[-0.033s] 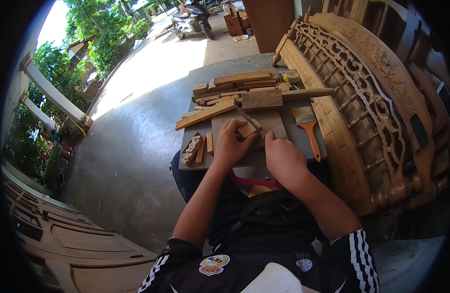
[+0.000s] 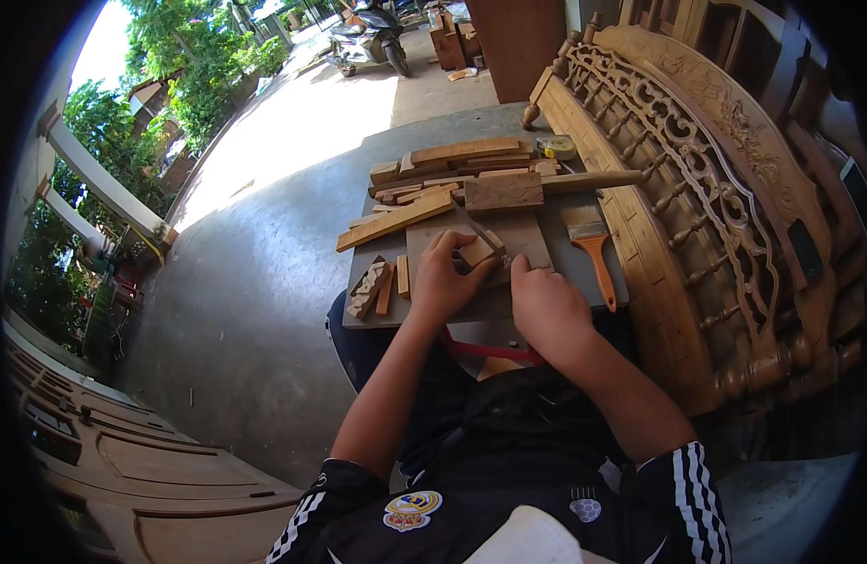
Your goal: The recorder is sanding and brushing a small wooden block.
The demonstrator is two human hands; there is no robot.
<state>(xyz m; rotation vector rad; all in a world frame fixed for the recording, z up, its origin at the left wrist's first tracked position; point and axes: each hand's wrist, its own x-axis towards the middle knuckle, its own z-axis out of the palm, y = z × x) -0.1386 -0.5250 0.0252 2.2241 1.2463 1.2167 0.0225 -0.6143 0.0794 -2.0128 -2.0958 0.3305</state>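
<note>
My left hand [image 2: 445, 279] is closed round a small pale wood block [image 2: 479, 250], thumb and fingers on its sides, over a flat brown board [image 2: 433, 231]. A thin dark strip-like tool [image 2: 478, 228] runs slantwise along the block's far right side; its exact kind is hard to make out. My right hand [image 2: 551, 299] is closed in a fist at the tool's near end, thumb toward the block, its grip partly hidden. Left of my left hand lie a piece with a zigzag edge [image 2: 366, 289], a reddish stick [image 2: 386, 289] and a short pale stick [image 2: 402, 276].
Wood offcuts [image 2: 466, 148] and a thicker block [image 2: 504, 192] line the worktop's far side, near a tape measure [image 2: 556, 148]. An orange-handled brush [image 2: 598, 258] lies at right. A red bar [image 2: 485, 352] shows below the worktop. Carved wooden panels [image 2: 683, 169] lean at right.
</note>
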